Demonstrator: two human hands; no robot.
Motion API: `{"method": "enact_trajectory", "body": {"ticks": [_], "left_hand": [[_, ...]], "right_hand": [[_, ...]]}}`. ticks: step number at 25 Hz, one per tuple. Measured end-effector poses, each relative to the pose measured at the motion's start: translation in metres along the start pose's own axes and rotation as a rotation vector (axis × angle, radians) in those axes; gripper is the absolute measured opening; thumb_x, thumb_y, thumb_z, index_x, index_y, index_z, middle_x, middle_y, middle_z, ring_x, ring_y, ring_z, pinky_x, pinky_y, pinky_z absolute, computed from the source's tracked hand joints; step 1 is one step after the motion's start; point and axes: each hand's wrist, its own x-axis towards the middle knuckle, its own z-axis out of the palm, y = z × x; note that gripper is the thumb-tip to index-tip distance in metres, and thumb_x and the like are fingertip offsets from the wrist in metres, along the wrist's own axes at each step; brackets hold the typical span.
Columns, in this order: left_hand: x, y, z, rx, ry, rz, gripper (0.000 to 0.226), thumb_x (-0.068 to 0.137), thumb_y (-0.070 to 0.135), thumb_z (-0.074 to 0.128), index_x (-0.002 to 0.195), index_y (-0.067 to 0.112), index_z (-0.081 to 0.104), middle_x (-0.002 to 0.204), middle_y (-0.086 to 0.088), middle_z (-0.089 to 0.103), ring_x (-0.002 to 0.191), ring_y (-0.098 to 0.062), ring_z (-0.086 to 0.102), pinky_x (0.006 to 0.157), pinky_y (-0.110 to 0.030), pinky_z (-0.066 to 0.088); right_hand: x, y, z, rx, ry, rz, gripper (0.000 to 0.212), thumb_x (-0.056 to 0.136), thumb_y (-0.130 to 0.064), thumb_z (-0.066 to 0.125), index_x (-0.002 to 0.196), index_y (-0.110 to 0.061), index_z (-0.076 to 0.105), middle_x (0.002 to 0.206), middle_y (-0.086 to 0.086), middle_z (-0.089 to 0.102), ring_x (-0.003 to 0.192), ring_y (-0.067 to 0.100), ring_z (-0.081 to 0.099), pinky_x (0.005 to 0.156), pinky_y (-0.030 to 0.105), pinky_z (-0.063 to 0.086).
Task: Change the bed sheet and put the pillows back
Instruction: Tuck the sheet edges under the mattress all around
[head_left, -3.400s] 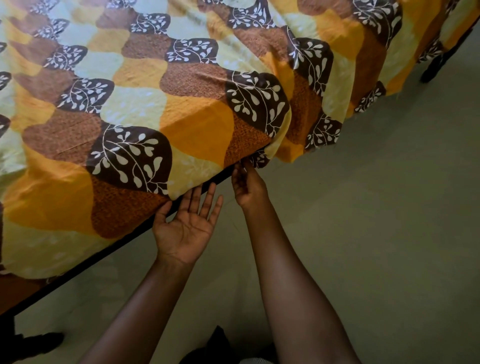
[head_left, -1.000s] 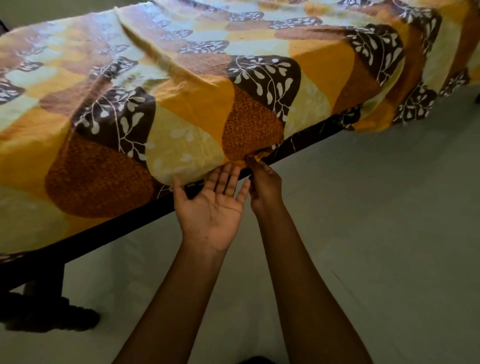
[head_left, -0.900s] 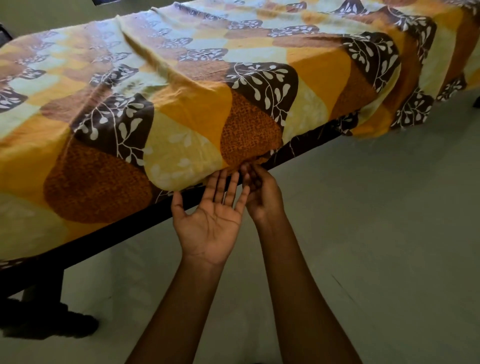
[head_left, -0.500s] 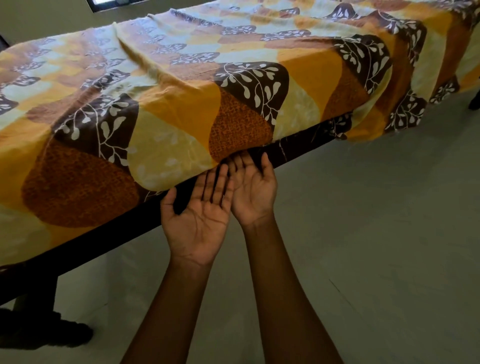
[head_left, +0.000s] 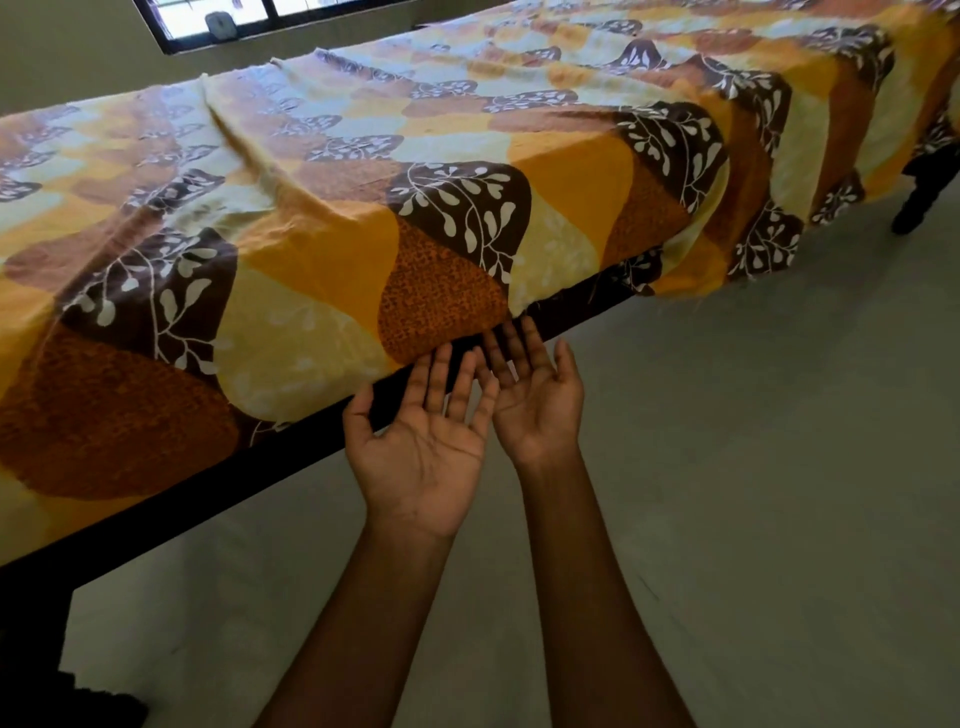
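Right hand lets go of the sheet's hem
The right hand (head_left: 537, 400), a second ago pinching the hem of the orange, brown and cream leaf-print bed sheet (head_left: 322, 270), now lies palm up, fingers straight, fingertips at that hem.

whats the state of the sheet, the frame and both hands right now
orange, brown and cream leaf-print bed sheet: spread over the bed, ridge on top, right part hanging loose
black bed frame rail: bare below sheet
left hand: open, palm up, at the sheet's edge
right hand: open, palm up, fingertips at the edge
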Motion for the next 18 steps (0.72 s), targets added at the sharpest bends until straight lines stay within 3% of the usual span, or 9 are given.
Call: {"method": "enact_trajectory", "body": {"ticks": [4, 7, 13, 15, 18], "left_hand": [[0.010, 0.002, -0.013, -0.003, -0.232, -0.013, 0.088, 0.060, 0.040, 0.069, 0.137, 0.006, 0.042, 0.138, -0.012, 0.050, 0.132, -0.028, 0.041, 0.101, -0.052, 0.037], [0.014, -0.001, -0.021, -0.045, -0.249, -0.013, 0.080, 0.065, 0.040, 0.061, 0.136, 0.009, 0.043, 0.136, -0.011, 0.052, 0.131, -0.028, 0.042, 0.099, -0.054, 0.037], [0.023, -0.011, -0.020, -0.029, -0.222, 0.044, 0.058, 0.077, 0.036, 0.048, 0.127, 0.010, 0.055, 0.134, -0.008, 0.055, 0.125, -0.030, 0.050, 0.101, -0.052, 0.035], [0.025, -0.013, -0.021, -0.018, -0.126, 0.063, 0.051, 0.074, 0.026, 0.051, 0.122, 0.010, 0.060, 0.132, -0.007, 0.057, 0.124, -0.028, 0.051, 0.101, -0.052, 0.038], [0.026, -0.013, -0.015, 0.206, 0.191, 0.065, 0.038, 0.087, 0.024, 0.042, 0.114, 0.014, 0.066, 0.127, -0.004, 0.061, 0.120, -0.022, 0.055, 0.101, -0.044, 0.043]], "right_hand": [[0.009, 0.001, 0.006, -0.018, -0.111, 0.052, 0.062, 0.094, -0.057, 0.026, 0.137, -0.016, 0.041, 0.131, 0.010, 0.053, 0.122, 0.022, 0.049, 0.106, 0.039, 0.036], [0.012, 0.000, 0.007, -0.050, -0.157, 0.039, 0.069, 0.093, -0.062, 0.020, 0.143, -0.017, 0.034, 0.144, 0.009, 0.042, 0.131, 0.020, 0.041, 0.108, 0.036, 0.032], [0.028, -0.003, 0.029, -0.071, -0.154, 0.046, 0.069, 0.092, -0.063, 0.024, 0.143, -0.017, 0.031, 0.143, 0.009, 0.041, 0.129, 0.022, 0.042, 0.101, 0.033, 0.038], [0.029, -0.008, 0.030, -0.102, -0.053, 0.032, 0.057, 0.095, -0.052, 0.035, 0.138, -0.014, 0.039, 0.132, 0.007, 0.052, 0.121, 0.020, 0.050, 0.099, 0.034, 0.042], [0.010, -0.030, 0.012, -0.330, 0.173, -0.037, 0.029, 0.098, -0.027, 0.043, 0.119, -0.014, 0.057, 0.104, 0.003, 0.066, 0.098, 0.013, 0.063, 0.084, 0.027, 0.052]]}}
